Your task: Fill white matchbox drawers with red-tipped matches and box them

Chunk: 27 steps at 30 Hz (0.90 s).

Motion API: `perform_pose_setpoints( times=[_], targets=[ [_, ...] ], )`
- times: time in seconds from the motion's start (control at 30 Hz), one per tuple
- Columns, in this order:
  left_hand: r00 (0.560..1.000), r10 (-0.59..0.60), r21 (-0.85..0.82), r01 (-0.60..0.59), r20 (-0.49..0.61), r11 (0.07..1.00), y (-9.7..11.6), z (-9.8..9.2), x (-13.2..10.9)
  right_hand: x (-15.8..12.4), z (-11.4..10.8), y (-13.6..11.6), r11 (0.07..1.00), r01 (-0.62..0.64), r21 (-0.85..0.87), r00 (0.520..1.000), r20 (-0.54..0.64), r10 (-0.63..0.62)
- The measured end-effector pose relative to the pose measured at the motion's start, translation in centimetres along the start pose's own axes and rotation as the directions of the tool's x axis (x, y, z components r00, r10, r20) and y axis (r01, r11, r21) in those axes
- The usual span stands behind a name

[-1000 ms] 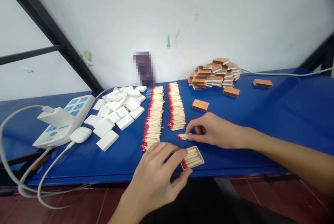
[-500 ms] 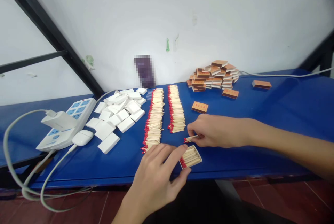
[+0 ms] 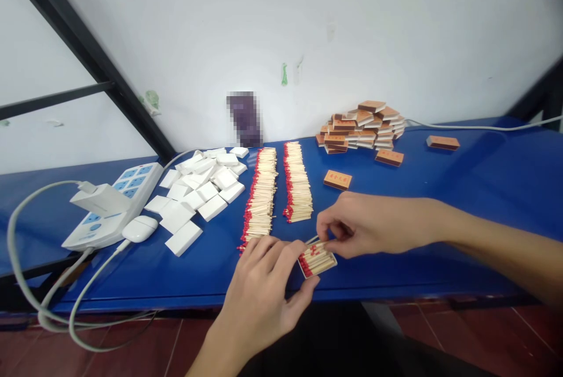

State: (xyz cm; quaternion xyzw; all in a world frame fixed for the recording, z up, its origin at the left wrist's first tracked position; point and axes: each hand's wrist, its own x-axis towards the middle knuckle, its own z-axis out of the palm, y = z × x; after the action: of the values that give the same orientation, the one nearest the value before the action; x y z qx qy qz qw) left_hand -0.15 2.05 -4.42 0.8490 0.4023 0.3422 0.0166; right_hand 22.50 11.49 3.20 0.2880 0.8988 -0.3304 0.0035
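Observation:
A white matchbox tray (image 3: 320, 267) with red-headed matches in it lies near the table's front edge. My left hand (image 3: 264, 289) grips its left side between thumb and index finger. At the tray's far right edge, my right hand (image 3: 352, 227) pinches several matches (image 3: 315, 250) whose red heads are over those in the tray. Two long rows of matches lie beyond: a left row (image 3: 260, 195) and a shorter right row (image 3: 297, 183). An orange matchbox sleeve (image 3: 337, 180) rests just past my right hand.
White trays (image 3: 197, 180) are heaped on the left, beside a power strip (image 3: 132, 189) with a plugged charger and cables. Orange matchbox sleeves (image 3: 363, 125) are piled against the wall, with two loose ones nearby. A pixelated dark object (image 3: 245, 119) leans on the wall.
My right hand has brought the pinched matches down from beyond the tray to over its contents. The left hand still holds the tray, which has shifted slightly left.

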Motion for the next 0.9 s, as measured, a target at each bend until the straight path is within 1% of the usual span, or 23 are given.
perform_pose_setpoints(
  times=[0.1,0.23,0.4,0.5,0.6,0.73,0.9],
  targets=[
    [1.000,0.007,-0.007,-0.007,0.004,1.000,0.0,0.0,0.1,0.2,0.8,-0.7,1.000,0.008,-0.020,1.000,0.010,-0.008],
    [1.000,0.012,-0.025,-0.011,0.021,1.000,-0.1,0.0,0.1,0.5,1.3,-1.0,0.999,0.019,-0.026,1.000,0.017,-0.019],
    [0.999,0.030,-0.040,-0.028,0.043,0.999,0.0,-0.1,0.1,0.4,1.7,-0.9,0.998,0.044,0.042,0.999,-0.016,-0.043],
    [0.998,0.034,-0.052,-0.032,0.049,0.998,-0.1,-0.1,0.1,0.3,2.0,-0.6,0.997,0.066,0.051,0.996,-0.069,-0.062],
    [0.999,0.031,-0.060,-0.029,0.043,0.998,-0.1,-0.1,0.1,0.3,2.1,-0.1,0.996,0.075,0.057,0.992,-0.102,-0.069],
    [0.998,0.040,-0.052,-0.037,0.046,0.998,-0.1,-0.1,0.1,0.2,2.0,0.2,0.993,0.074,0.090,0.995,-0.080,-0.067],
    [0.998,0.044,-0.048,-0.042,0.043,0.998,-0.1,-0.1,0.2,0.1,1.8,0.1,0.998,0.047,0.045,0.995,-0.086,-0.043]
  ],
)
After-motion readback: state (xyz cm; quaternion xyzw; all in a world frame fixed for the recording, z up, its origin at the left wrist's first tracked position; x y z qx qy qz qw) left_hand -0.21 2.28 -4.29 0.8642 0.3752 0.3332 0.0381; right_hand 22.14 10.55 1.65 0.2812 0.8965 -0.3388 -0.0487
